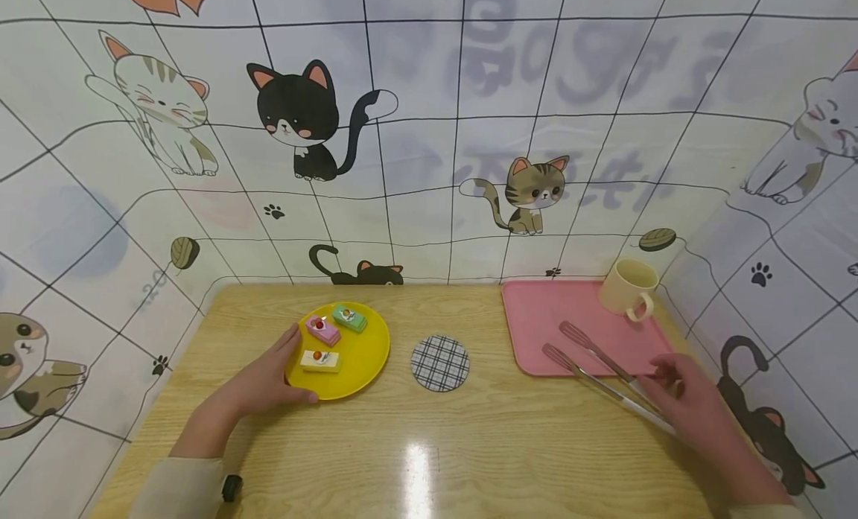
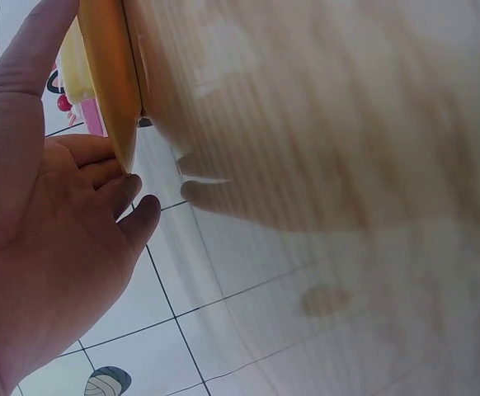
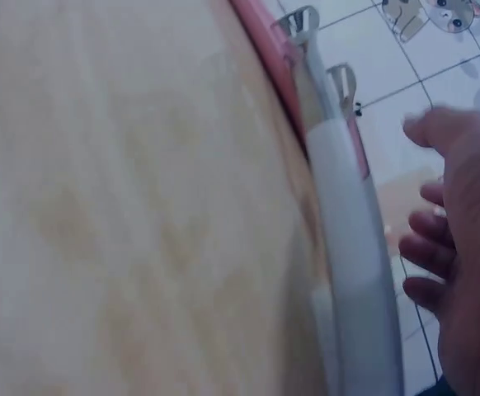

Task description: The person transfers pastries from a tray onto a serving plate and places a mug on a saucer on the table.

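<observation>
On the left of the table a yellow plate [image 1: 365, 363] carries three small toy cake slices: a pink one [image 1: 324, 331], a green one [image 1: 350, 319] and a pale yellow one [image 1: 320, 362]. My left hand [image 1: 264, 381] holds this plate by its left rim, thumb along the near edge and fingers round the far left side; the left wrist view shows the plate edge-on [image 2: 112, 82]. Tongs [image 1: 606, 387] lie with their tips on a pink tray [image 1: 543, 318] and their handles towards me. Beside those handles hovers my right hand [image 1: 690, 400], fingers loosely bent, apart from the tongs in the right wrist view.
A cream mug [image 1: 628, 287] stands at the tray's back right corner. Between plate and tray lies a round checked coaster [image 1: 439, 363]. Cat-patterned walls [image 1: 429, 132] close off the back and both sides of the wooden table [image 1: 348, 452].
</observation>
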Tool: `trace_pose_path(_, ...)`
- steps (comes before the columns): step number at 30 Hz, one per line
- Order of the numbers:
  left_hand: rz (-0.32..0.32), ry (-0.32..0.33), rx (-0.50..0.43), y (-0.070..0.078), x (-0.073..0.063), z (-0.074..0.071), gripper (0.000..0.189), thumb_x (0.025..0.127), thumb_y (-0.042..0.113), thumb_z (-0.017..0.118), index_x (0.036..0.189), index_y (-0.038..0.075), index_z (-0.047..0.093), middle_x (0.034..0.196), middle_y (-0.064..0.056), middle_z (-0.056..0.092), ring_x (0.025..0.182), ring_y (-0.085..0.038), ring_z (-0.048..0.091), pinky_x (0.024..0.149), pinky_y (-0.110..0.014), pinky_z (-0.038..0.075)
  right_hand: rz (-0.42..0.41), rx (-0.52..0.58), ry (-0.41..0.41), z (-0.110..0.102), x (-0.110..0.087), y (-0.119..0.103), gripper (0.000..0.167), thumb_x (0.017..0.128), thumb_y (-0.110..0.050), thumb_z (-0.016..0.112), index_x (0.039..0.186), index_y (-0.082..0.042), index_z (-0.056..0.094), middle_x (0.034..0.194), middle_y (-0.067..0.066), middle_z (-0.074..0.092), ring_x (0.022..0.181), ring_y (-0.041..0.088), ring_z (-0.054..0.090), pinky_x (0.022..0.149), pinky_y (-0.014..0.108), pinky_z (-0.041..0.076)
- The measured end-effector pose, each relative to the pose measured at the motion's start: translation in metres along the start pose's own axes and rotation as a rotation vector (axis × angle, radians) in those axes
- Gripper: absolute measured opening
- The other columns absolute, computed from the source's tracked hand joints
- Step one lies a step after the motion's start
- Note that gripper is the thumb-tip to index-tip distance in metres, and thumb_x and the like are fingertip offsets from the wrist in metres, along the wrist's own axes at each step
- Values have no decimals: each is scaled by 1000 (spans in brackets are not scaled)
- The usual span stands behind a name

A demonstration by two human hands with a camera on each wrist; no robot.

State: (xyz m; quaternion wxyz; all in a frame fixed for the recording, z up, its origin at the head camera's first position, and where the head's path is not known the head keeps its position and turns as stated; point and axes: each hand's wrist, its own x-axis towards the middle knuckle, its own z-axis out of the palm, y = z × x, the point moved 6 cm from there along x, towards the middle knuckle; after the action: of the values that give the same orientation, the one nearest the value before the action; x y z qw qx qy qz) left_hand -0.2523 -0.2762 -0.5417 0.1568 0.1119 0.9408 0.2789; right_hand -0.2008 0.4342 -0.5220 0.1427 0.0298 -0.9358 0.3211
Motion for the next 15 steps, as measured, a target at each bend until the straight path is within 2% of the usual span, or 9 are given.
trace_pose_path(4, 8, -2, -9, 1, 0, 1, 139, 82, 60, 94, 173, -7, 14, 182, -29, 5, 165, -55, 15, 130, -68, 21, 60, 7, 82, -6, 11, -4, 43, 106, -15, 78, 137, 6, 58, 113, 19, 63, 92, -3, 49, 72, 7, 42)
trace_pose_path(9, -7, 0, -7, -1, -4, 0, 139, 81, 61, 95, 173, -7, 15, 182, -29, 6, 164, -56, 16, 130, -69, 22, 134, 38, 139, -5, 30, -5, 51, 107, -21, 76, 143, 7, 53, 121, 20, 62, 95, 6, 51, 74, 7, 40)
trace_pose_path(12, 0, 6, -13, 1, -4, -2, 139, 81, 60, 95, 173, -7, 15, 182, -29, 6, 164, -55, 16, 130, -69, 22, 215, 45, 148, -4, 43, 1, 56, 109, -32, 72, 146, 5, 50, 126, 18, 62, 98, 8, 51, 72, 8, 41)
trace_pose_path(15, 21, 11, -15, 4, -2, -2, 138, 82, 59, 95, 173, -7, 15, 182, -29, 6, 164, -56, 16, 130, -70, 21, 293, 60, 189, -7, 55, 13, 59, 108, -39, 71, 147, 1, 52, 128, 14, 63, 95, 3, 50, 71, 10, 41)
